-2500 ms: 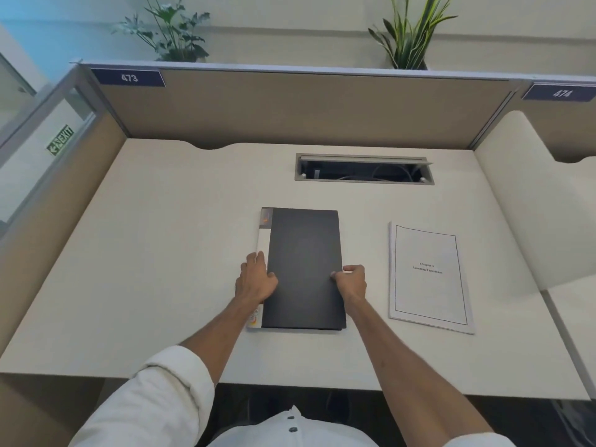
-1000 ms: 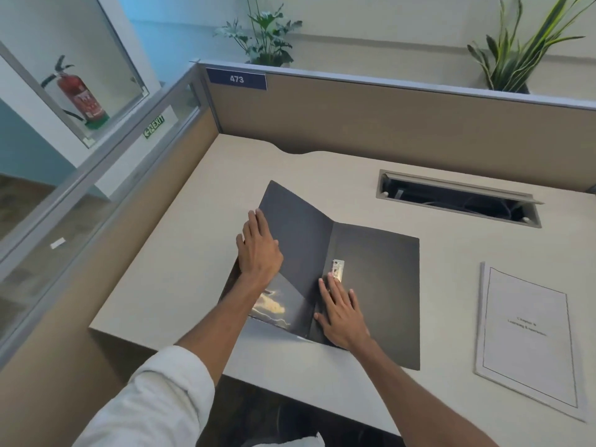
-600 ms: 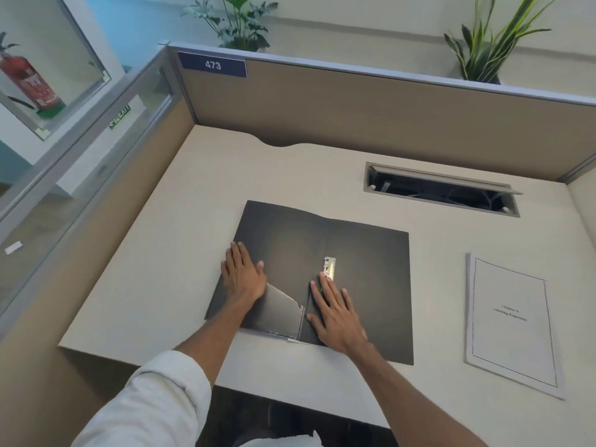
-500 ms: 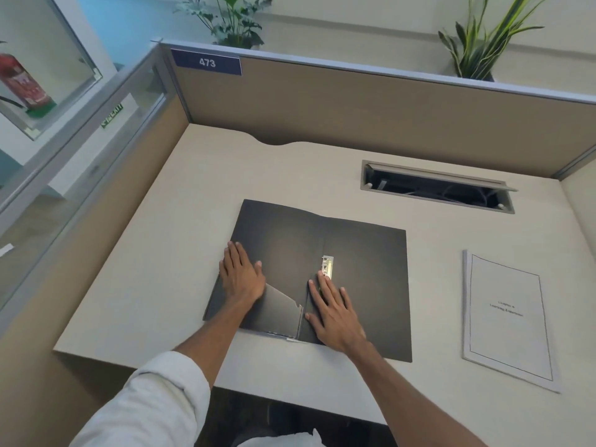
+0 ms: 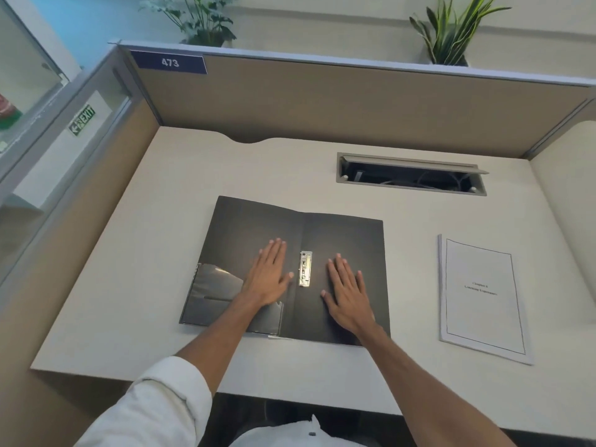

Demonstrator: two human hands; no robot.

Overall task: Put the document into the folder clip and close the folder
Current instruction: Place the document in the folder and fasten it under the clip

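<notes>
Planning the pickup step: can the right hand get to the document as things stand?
Probably yes. The right hand lies flat and empty on the open folder, and the document sits just to its right on bare desk, nothing between them.

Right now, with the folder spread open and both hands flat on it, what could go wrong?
1. The left hand and right hand press the folder flat; once they lift, a cover might swing back over the metal clip.
2. The document lies apart on the right, so reaching for it frees that side.
3. The clip looks shut; pages could crumple if pushed in before it is opened.
</notes>
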